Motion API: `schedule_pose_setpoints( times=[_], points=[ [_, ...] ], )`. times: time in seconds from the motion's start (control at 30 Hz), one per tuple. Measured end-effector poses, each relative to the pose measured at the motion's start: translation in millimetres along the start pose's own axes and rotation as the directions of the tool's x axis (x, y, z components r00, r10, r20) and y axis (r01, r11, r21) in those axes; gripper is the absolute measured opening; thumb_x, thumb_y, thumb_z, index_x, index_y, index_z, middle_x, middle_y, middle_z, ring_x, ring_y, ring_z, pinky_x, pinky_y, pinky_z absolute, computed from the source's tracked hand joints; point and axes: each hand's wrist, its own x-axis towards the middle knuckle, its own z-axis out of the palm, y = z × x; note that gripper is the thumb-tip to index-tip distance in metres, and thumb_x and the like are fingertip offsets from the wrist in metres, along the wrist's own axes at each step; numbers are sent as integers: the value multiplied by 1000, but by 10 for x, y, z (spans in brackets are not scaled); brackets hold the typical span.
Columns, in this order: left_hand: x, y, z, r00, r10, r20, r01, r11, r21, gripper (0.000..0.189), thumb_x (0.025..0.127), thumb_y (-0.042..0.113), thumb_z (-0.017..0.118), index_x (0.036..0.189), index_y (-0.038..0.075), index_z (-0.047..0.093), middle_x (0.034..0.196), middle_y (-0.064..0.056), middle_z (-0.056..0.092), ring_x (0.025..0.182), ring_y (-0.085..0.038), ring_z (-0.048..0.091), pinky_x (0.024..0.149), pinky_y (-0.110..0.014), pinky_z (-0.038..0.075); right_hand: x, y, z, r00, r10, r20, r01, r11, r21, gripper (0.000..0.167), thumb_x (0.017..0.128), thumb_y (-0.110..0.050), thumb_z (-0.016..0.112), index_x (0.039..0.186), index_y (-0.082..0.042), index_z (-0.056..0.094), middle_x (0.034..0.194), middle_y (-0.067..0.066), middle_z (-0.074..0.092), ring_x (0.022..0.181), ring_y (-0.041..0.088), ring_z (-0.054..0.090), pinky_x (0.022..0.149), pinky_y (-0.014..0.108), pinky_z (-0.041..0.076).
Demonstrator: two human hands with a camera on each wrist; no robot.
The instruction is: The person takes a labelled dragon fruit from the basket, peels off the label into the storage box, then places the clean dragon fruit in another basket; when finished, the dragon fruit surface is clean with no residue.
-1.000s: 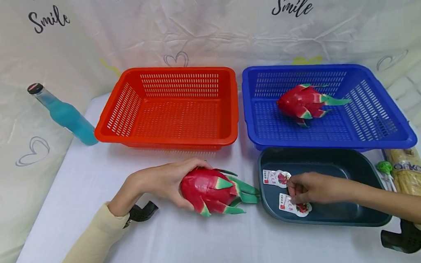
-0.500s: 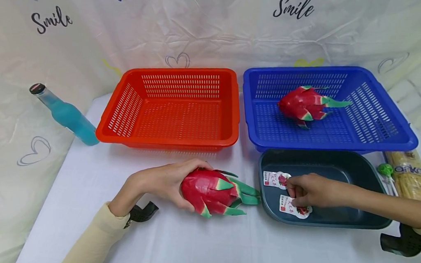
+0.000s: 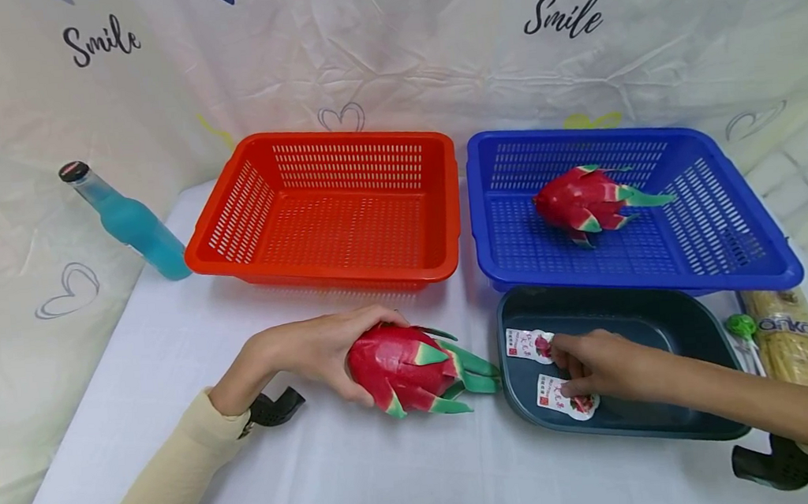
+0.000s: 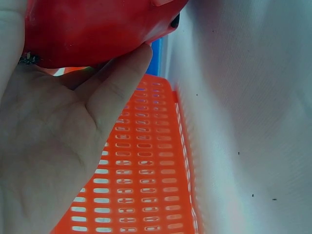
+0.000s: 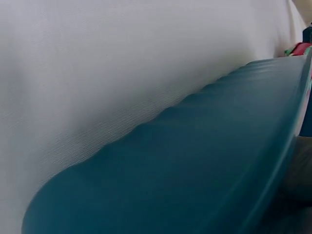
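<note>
My left hand (image 3: 326,351) grips a red dragon fruit (image 3: 394,363) with green-tipped leaves, low over the white table, its leaf ends right at the dark teal tray (image 3: 681,420). In the left wrist view the fingers (image 4: 122,87) curve against the fruit's red skin (image 4: 97,29). My right hand (image 3: 608,362) reaches into the tray with bent fingers. Its index finger is at the right end of an upper label (image 3: 525,344), its thumb at a lower label (image 3: 558,394); both are white with a fruit picture. I cannot tell whether it pinches either one. The tray's outer wall (image 5: 170,161) fills much of the right wrist view.
Behind are an orange-red basket (image 3: 328,278) and a blue basket (image 3: 634,277) with a second dragon fruit (image 3: 578,200) inside. A bottle of blue liquid (image 3: 134,226) stands at left. A green lollipop (image 3: 741,326) and a yellow packet (image 3: 788,340) lie right of the tray.
The right hand's index finger and thumb are slightly farther apart. The left hand and the dragon fruit stay in place, and the whole view has shifted a little.
</note>
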Motion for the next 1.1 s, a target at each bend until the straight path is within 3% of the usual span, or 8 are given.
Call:
schedule_pose_setpoints(
  times=[0.17,0.23,0.4,0.5,0.67,0.9,0.97,1.1],
  points=[
    [2,9,-5,1000,-4,4,4,1000,-5,85,69,32,86,138,24,35,131,5,50,121,-10,49,89,-22,53,-25,-50,34,998,-7,-69,0,995,-101,27,79,-19,79,89,-13,55,68,-12,51,60,-4,43,52,16,43],
    [3,9,-7,1000,-4,5,4,1000,-7,85,69,32,86,138,24,35,131,5,50,121,-10,49,89,-22,53,-42,-76,42,996,12,-94,-27,987,-157,28,78,-21,80,92,-13,57,72,-11,55,62,-2,46,55,18,48],
    [10,-4,1,1000,2,3,-2,1000,-3,85,70,33,85,138,23,35,131,4,50,121,-11,49,89,-22,53,-117,-150,2,985,17,-172,-75,937,-342,34,77,-33,80,99,-14,62,86,-5,64,66,1,55,61,26,57],
    [9,-6,5,1000,2,3,-2,1000,1,85,70,34,85,137,24,35,131,5,50,122,-11,49,89,-22,53,-178,-192,-82,970,-31,-243,-72,912,-405,31,77,-36,79,94,-16,63,83,-5,66,60,-2,53,57,21,54],
    [3,-5,6,1000,3,-2,-3,1000,6,85,69,33,86,137,24,35,131,5,50,122,-10,49,90,-22,53,-265,-193,-268,924,-100,-369,-78,896,-437,26,77,-33,80,91,-18,64,78,-8,64,57,-3,46,51,15,45],
    [-13,-2,11,1000,-13,-2,13,1000,1,85,70,34,86,137,25,35,131,6,50,122,-10,49,89,-22,53,-359,-158,-447,861,-203,-467,-65,867,-495,28,76,-34,80,95,-18,66,75,-10,64,62,0,53,50,15,44],
    [-17,0,7,1000,-22,-2,22,1000,-1,85,70,34,86,137,25,35,131,6,50,121,-10,49,89,-22,53,-384,-158,-534,831,-222,-509,-90,850,-518,30,75,-34,81,96,-17,67,76,-7,66,62,2,55,49,15,43],
    [-14,3,0,1000,-25,2,25,1000,-4,86,69,34,86,138,26,35,131,6,50,122,-10,49,89,-22,53,-496,-147,-769,777,-152,-611,-209,853,-478,38,76,-34,81,101,-9,67,85,9,70,67,18,63,49,26,50]
  ],
)
